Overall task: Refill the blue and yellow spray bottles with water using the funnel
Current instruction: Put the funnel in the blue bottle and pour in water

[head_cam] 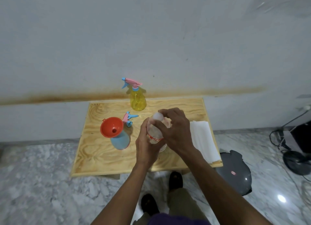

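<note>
Left hand (pixel 148 140) wraps the water bottle (pixel 155 132), right hand (pixel 175 130) grip pinches its cap (pixel 159 115). Funnel (pixel 111 127) sits in the blue bottle (pixel 121 140); bare surface (pixel 101 157) at the near edge.

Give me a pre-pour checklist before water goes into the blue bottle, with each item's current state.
1. Funnel seated in the blue spray bottle: ok, it sits in the neck, tilted a little.
2. Blue bottle's spray head removed: ok, it lies on the table behind the funnel.
3. Water bottle held firmly: ok, left hand grips its body.
4. Water bottle cap off: not ok, right hand grips it on the bottle.
5. Yellow spray bottle opened: not ok, spray head on.
6. White cloth within reach for spills: ok.
</note>
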